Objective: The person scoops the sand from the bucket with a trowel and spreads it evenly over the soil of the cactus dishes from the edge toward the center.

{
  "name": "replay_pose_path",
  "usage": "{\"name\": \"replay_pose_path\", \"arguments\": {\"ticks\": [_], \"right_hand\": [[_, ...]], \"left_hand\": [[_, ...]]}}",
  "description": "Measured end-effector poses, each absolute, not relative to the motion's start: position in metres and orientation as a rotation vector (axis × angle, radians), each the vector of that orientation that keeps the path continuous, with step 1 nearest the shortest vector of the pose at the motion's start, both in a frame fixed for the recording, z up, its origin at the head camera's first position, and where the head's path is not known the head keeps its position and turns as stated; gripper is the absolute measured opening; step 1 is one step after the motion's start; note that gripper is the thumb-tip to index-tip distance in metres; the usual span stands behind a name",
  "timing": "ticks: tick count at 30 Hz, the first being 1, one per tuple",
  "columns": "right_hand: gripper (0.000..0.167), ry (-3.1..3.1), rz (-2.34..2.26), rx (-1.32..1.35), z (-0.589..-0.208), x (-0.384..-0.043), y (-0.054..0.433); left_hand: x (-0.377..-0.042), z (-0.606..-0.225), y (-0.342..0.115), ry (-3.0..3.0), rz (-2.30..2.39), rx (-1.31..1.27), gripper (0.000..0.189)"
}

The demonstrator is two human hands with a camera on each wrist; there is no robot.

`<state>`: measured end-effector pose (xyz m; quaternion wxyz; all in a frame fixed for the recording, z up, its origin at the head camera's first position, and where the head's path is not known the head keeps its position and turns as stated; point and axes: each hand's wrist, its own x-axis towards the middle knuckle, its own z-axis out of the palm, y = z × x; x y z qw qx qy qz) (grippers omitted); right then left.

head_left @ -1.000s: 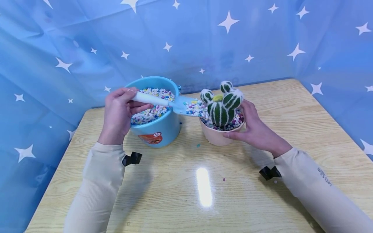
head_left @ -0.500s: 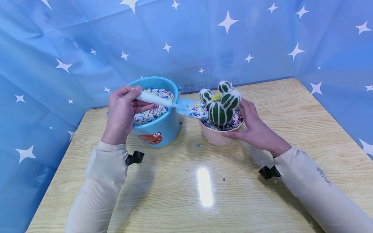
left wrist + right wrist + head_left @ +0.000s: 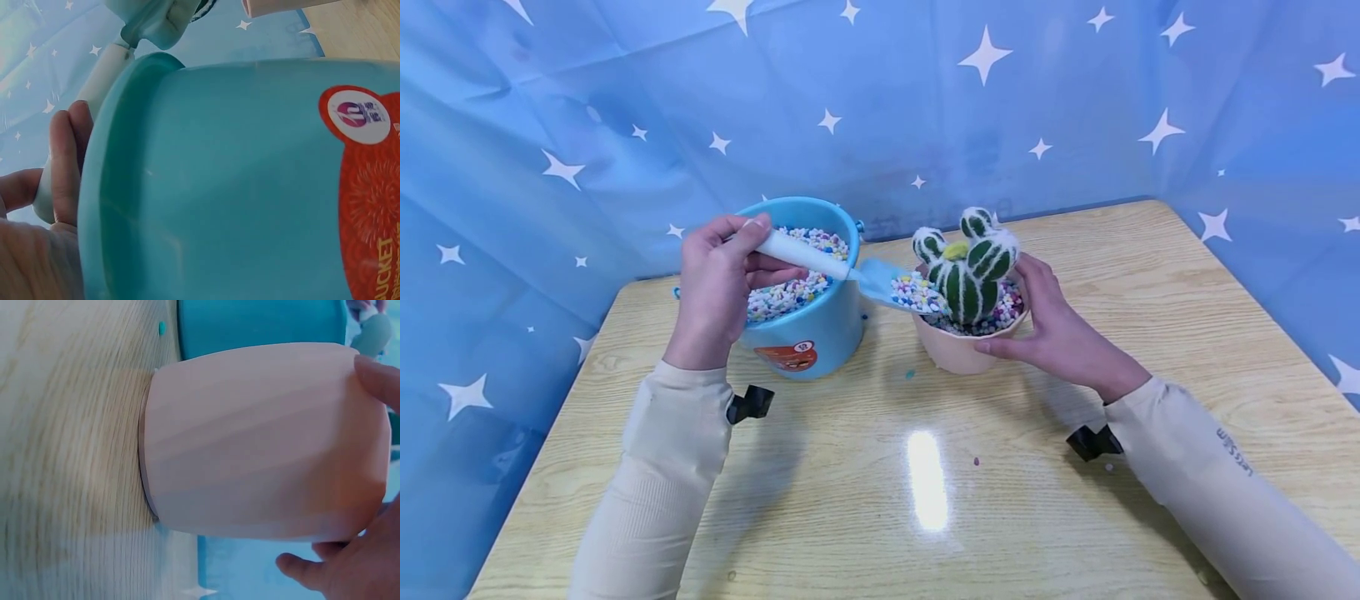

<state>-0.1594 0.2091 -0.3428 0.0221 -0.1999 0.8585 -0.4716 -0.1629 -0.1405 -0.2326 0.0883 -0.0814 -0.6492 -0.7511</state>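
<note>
My left hand (image 3: 718,279) grips the white handle of a small blue shovel (image 3: 874,279) above the bucket. Multicoloured pebbles (image 3: 917,294) lie on its blade, whose tip is over the left rim of a pale pink pot (image 3: 955,353). A fuzzy green-and-white cactus (image 3: 964,287) stands in that pot among more pebbles. My right hand (image 3: 1052,329) holds the pot's right side, thumb at the front near the rim; in the right wrist view the pot (image 3: 262,444) stands on the table. Some right-hand fingers are hidden behind the pot.
A light blue bucket (image 3: 820,333) with a red label holds many pebbles, left of the pot. Stray pebbles, such as a teal pebble (image 3: 910,374), lie on the wooden table (image 3: 850,517). A blue star-patterned cloth (image 3: 880,100) hangs behind.
My left hand has moved slightly right, and the shovel blade now tilts lower with its tip over the pot's rim. The cactus has leaned slightly left. My right hand keeps its hold on the pot.
</note>
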Motion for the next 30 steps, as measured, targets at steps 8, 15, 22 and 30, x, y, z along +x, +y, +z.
{"name": "replay_pose_path", "arguments": {"ticks": [8, 15, 22, 30], "right_hand": [[0.113, 2.673, -1.4, -0.592, -0.341, -0.159, 0.207], [0.108, 2.644, -1.431, -0.627, -0.343, -0.16, 0.209], [0.107, 2.65, -1.44, -0.616, -0.342, -0.16, 0.208], [0.111, 2.652, -1.434, -0.618, -0.343, -0.16, 0.208]], "left_hand": [[-0.162, -0.232, -0.137, -1.96, -2.209, -0.249, 0.027], [-0.162, -0.23, -0.134, -1.972, -2.199, -0.27, 0.028], [-0.162, -0.23, -0.131, -1.927, -2.238, -0.311, 0.029], [-0.16, -0.224, -0.125, -1.898, -2.23, -0.368, 0.026]]}}
